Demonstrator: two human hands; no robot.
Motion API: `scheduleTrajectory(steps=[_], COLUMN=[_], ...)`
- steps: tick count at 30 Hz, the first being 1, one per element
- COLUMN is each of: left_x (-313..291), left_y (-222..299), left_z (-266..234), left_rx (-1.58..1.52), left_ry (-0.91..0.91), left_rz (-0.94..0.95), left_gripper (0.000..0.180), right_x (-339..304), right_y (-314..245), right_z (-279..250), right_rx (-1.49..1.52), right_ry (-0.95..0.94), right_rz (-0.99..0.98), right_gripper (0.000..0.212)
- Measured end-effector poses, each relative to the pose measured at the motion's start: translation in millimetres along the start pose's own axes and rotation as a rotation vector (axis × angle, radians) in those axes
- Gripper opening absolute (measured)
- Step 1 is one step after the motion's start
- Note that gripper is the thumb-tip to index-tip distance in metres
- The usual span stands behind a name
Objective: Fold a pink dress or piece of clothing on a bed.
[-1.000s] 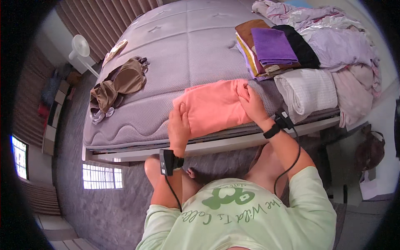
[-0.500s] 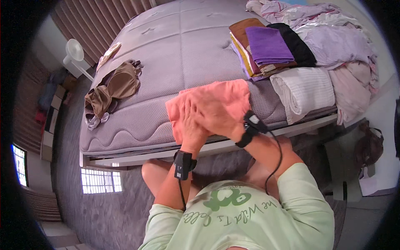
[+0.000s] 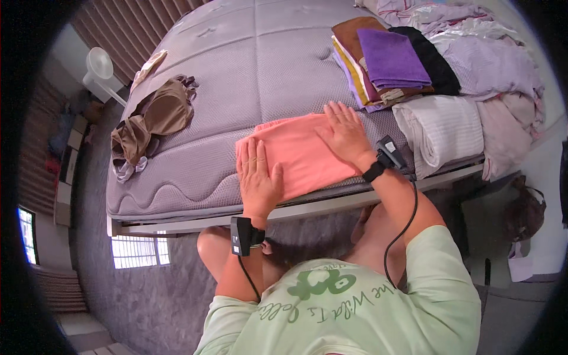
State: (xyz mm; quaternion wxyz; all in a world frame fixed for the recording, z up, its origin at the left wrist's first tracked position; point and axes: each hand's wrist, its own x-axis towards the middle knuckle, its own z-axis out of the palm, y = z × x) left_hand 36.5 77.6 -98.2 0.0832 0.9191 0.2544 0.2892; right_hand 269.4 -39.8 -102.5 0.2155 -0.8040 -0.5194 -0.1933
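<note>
A folded coral-pink garment lies flat near the front edge of the mattress. My left hand rests flat on its left end, fingers stretched out. Across its right end lies my right hand, palm down with fingers extended. Neither hand grips the cloth. Behind and to the right is a stack of folded clothes, with a purple folded cloth on top of brown, yellow and black ones. A white ribbed folded cloth sits just right of my right hand.
A brown bra lies loosely at the mattress's left side. Crumpled pale bedding is heaped at the far right. The white bed frame edge runs in front of my knees. A white fan stands beyond the left corner.
My hands were close together on the middle of the coral garment. They have moved apart to its left and right ends, and the cloth now looks flatter.
</note>
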Motion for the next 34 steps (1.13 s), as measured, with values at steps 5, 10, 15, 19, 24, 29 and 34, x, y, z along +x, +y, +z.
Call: scheduleTrajectory(steps=[5,10,15,19,24,29,34], left_x=[-10,-32,-33,-39,-35,-38,-38], left_y=[-20,-39,-43,-47,-43,-48,-49], left_z=[-9,-17,-18,-16,-13,-12,-10], left_rx=[-0.028,0.103,0.093,0.081,0.065,0.017,0.008], left_ry=[0.028,-0.008,0.014,0.025,0.038,0.030,-0.002], left_rz=[-0.062,-0.163,-0.118,-0.124,-0.146,-0.163,-0.177], left_gripper=[0.063,0.063,0.063,0.062,0.066,0.070,0.073], right_x=[-1,28,63,81,59,55,85], right_y=[26,20,-18,-33,-19,-29,-29], right_z=[6,-31,-33,-43,-50,-87,-118], right_rx=[-0.053,0.271,0.491,0.412,0.724,1.076,1.393], right_ry=[0.015,-0.240,-0.471,-0.804,-0.962,-0.828,-0.425], right_rz=[0.074,0.035,-0.145,-0.106,-0.023,0.141,0.240], right_gripper=[0.060,0.055,0.066,0.071,0.068,0.055,0.058])
